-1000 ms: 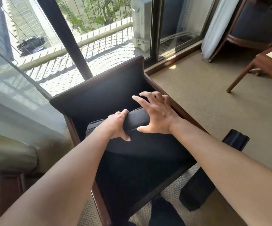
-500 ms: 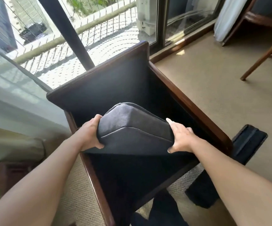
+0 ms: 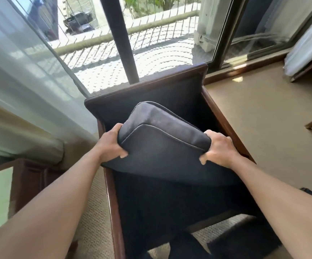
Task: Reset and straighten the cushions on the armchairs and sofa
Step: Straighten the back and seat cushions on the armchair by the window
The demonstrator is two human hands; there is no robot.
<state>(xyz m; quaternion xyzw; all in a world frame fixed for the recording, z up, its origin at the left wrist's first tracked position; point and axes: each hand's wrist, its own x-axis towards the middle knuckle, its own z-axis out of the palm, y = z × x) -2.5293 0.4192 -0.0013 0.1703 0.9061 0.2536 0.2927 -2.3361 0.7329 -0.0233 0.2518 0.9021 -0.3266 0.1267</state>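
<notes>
1. The left hand (image 3: 112, 144) gripped the left edge of the dark grey, piped, box-shaped fabric seat cushion (image 3: 162, 144), thumb lying on the near face and fingers wrapped behind it.
2. The right hand (image 3: 217, 149) clutched the opposite edge in the same fashion, thumb on the near side, knuckles bunching the fabric at the corner.
3. The cushion sat between the two hands, tipped up on its lower edge with its far end raised toward the chair back (a two-sided hold probably suited to shaking or turning so bulky a pad squarely).
4. Below and around it stood the dark-upholstered armchair with a reddish-brown wooden frame (image 3: 224, 118), its seat well uncovered, so the cushion was inside the chair but not yet lying flat.
5. Beyond the chair back were the glass balcony window (image 3: 151, 43) and a pale sheer curtain (image 3: 20, 71) at the left; beige carpet (image 3: 263, 128) spread to the right.
</notes>
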